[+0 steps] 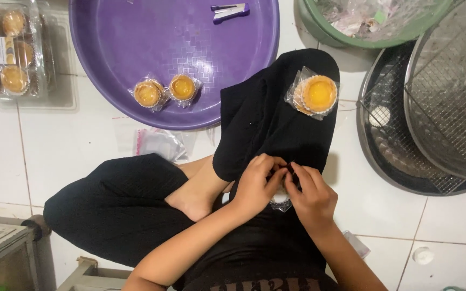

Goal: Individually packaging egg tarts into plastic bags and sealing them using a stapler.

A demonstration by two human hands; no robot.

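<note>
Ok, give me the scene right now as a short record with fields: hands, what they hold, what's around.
left hand: pinching the top of a small clear wrapper over the lap
right hand: fingertips meeting the left at the same wrapper
contents of wrapper: mostly hidden by the hands
on knee: one wrapped yellow tart resting on the black trouser leg
purple basin: holds two wrapped tarts and a stapler
far left: clear box of tarts
right: round wire rack
</note>
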